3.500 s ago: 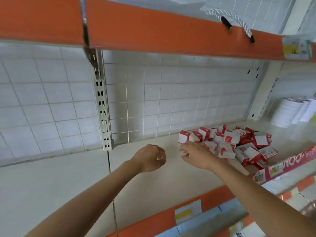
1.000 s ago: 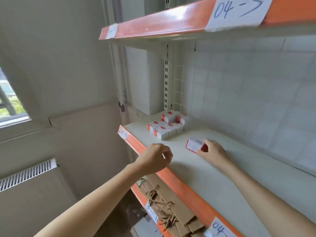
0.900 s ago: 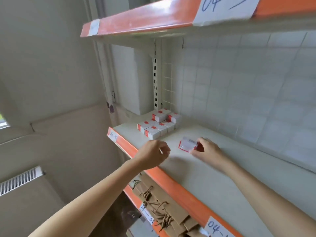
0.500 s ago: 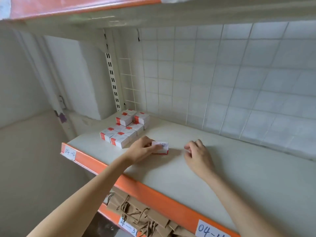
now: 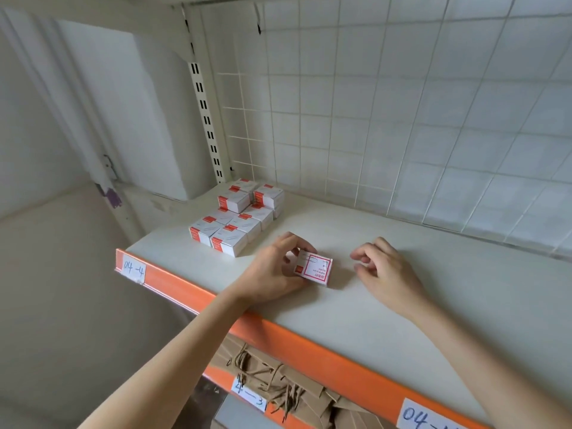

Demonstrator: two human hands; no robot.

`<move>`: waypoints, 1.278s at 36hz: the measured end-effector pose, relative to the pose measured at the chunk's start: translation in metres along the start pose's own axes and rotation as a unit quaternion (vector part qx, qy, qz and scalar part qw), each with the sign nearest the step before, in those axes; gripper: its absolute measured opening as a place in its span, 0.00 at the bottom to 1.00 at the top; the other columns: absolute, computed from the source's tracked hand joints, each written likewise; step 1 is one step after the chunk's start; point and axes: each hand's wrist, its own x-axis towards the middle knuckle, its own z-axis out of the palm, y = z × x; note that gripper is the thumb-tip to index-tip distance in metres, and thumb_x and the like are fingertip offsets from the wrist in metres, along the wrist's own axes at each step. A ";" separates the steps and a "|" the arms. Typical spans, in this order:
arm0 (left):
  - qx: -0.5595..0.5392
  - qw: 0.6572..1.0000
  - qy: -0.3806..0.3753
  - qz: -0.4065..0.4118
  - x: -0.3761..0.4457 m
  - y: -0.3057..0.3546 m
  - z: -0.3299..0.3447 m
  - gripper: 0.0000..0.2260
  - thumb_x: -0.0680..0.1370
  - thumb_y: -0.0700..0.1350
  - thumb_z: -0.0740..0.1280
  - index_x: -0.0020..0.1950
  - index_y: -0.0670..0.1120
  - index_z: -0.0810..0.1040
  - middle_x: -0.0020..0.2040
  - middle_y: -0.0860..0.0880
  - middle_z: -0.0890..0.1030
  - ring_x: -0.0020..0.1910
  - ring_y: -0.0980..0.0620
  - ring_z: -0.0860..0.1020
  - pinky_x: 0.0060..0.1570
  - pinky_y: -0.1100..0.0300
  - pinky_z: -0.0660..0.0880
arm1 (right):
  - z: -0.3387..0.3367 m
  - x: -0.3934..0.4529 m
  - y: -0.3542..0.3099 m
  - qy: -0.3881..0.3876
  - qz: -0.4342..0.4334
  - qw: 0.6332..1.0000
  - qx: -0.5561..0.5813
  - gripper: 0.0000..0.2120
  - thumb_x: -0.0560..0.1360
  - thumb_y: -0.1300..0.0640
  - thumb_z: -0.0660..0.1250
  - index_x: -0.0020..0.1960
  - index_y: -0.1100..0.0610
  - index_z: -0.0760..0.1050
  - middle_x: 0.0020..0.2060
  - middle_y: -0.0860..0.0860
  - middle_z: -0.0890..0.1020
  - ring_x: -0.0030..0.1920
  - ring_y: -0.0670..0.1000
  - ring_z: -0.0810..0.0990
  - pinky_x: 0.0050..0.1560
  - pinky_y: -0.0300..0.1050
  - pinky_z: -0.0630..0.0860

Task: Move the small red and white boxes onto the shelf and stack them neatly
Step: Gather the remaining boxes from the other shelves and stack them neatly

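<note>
Since a moment ago, the box [image 5: 314, 267] has tilted up in the left hand [image 5: 272, 270], which grips it on the shelf [image 5: 402, 305]. Right hand [image 5: 383, 267] rests nearby, loosely curled and empty; the stack [image 5: 236, 218] sits at the shelf's left end.

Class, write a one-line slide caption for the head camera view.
Left hand grips a red and white box on the shelf beside the stacked boxes; right hand empty.

Left hand [image 5: 272, 270]: forearm extended over shelf [image 5: 387, 305] front edge, fingers and thumb curled round small box [image 5: 314, 267], box tilted above shelf. Right hand [image 5: 383, 267]: just right of box, apart from it, fingers loosely curled, holding nothing.
</note>
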 end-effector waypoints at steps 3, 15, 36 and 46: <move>0.016 1.000 0.006 -0.001 0.000 -0.003 0.001 0.17 0.65 0.44 0.70 0.53 0.51 0.76 0.51 0.51 0.75 0.50 0.59 0.73 0.47 0.71 0.68 | -0.001 0.000 0.000 -0.003 -0.013 1.000 0.013 0.06 0.70 0.68 0.68 0.46 0.61 0.79 0.41 0.50 0.74 0.36 0.34 0.73 0.44 0.19 0.64; 0.165 0.973 0.014 -0.158 0.009 -0.003 0.005 0.33 0.55 0.71 0.73 0.43 0.49 0.67 0.40 0.55 0.70 0.47 0.52 0.67 0.46 0.57 0.64 | -0.007 0.000 -0.020 -0.045 -0.061 0.995 0.062 0.13 0.72 0.46 0.64 0.47 0.55 0.78 0.35 0.39 0.73 0.36 0.40 0.73 0.39 0.27 0.67; 0.232 0.971 -0.052 0.020 -0.004 -0.016 -0.080 0.10 0.76 0.49 0.68 0.54 0.48 0.79 0.50 0.49 0.77 0.49 0.52 0.76 0.49 0.56 0.74 | 0.028 0.085 -0.095 -0.069 -0.005 0.997 -0.016 0.16 0.71 0.53 0.70 0.58 0.56 0.77 0.47 0.50 0.74 0.46 0.50 0.75 0.49 0.42 0.70; 0.211 0.976 -0.018 0.049 -0.022 -0.045 -0.113 0.05 0.75 0.44 0.68 0.48 0.45 0.82 0.46 0.48 0.79 0.43 0.57 0.74 0.47 0.60 0.73 | 0.061 0.135 -0.132 -0.039 0.020 0.995 -0.089 0.20 0.73 0.48 0.67 0.62 0.54 0.75 0.49 0.50 0.67 0.53 0.53 0.74 0.51 0.41 0.69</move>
